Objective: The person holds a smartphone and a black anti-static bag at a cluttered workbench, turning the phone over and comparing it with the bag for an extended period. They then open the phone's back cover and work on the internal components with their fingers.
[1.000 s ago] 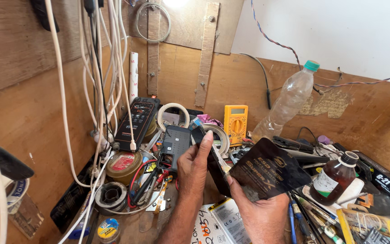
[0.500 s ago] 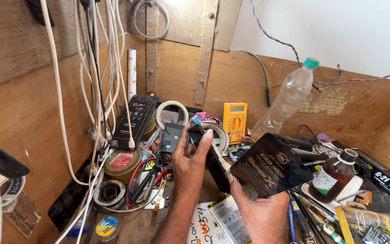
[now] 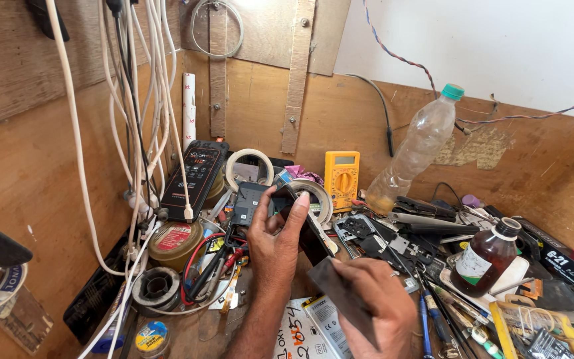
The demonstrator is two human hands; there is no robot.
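From the head camera we look down on a crowded wooden workbench (image 3: 187, 336). Our left hand (image 3: 275, 242) reaches forward near the middle of the picture, fingers wrapped around a small dark device (image 3: 255, 201) – thumb on one edge, fingers curled over the other, so the hand is closed on it. The device is held above the clutter, just in front of a roll of pale tape (image 3: 249, 167) standing on edge and beside a second tape ring (image 3: 320, 199).

Our right hand (image 3: 375, 304) is lower and nearer to us, gripping a flat dark panel (image 3: 340, 292) that shows edge-on and tilted; the fingers fold over its top edge. The two hands sit near each other, and a black part between them hides whether device and panel touch – we cannot tell.

Behind the left hand, a black handset (image 3: 197, 174) leans against the wall among hanging white cables (image 3: 142, 133). A yellow multimeter (image 3: 342, 178) stands at the back wall, with a clear plastic bottle (image 3: 420, 149), green-capped, leaning to its right. A round tin with a red label (image 3: 175, 240) sits on the left, a solder spool (image 3: 157, 287) nearer us. On the right stands a brown glass bottle (image 3: 486, 256) amid dark tools and screwdrivers (image 3: 433, 312).
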